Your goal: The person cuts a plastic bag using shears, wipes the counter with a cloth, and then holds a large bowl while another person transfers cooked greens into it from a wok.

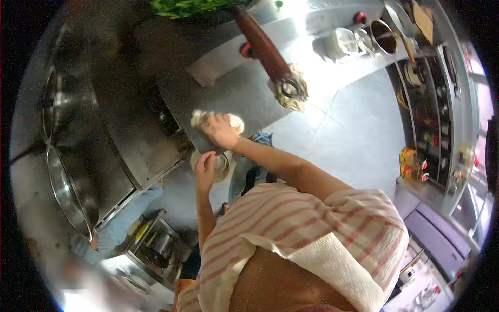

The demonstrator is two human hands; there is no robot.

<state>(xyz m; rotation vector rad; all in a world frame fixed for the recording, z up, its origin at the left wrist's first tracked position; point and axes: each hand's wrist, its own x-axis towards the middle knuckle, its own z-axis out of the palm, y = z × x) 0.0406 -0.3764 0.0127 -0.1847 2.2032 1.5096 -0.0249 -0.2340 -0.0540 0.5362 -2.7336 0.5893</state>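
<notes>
My right hand [222, 132] presses down on a crumpled whitish cloth [236, 124] on the steel counter [182, 99], close to its near edge. The hand is slightly blurred, with its fingers over the cloth. Lower and to the left, my left hand [205, 165] is closed at the rim of a pale round bowl [223, 167], just below the counter edge. Part of the bowl is hidden behind the hand. Ahead on the counter lies a long reddish-brown handle-like object [262, 47], with a crumpled yellowish cloth [293, 101] around its ringed end.
Green leaves [189, 8] lie at the far edge. White containers [343, 42] and a dark pot [383, 37] line the back right. Large metal pans [67, 192] hang over the left worktop. Shelves [429, 104] stand right; another person's jeans-clad leg [127, 210] shows lower left.
</notes>
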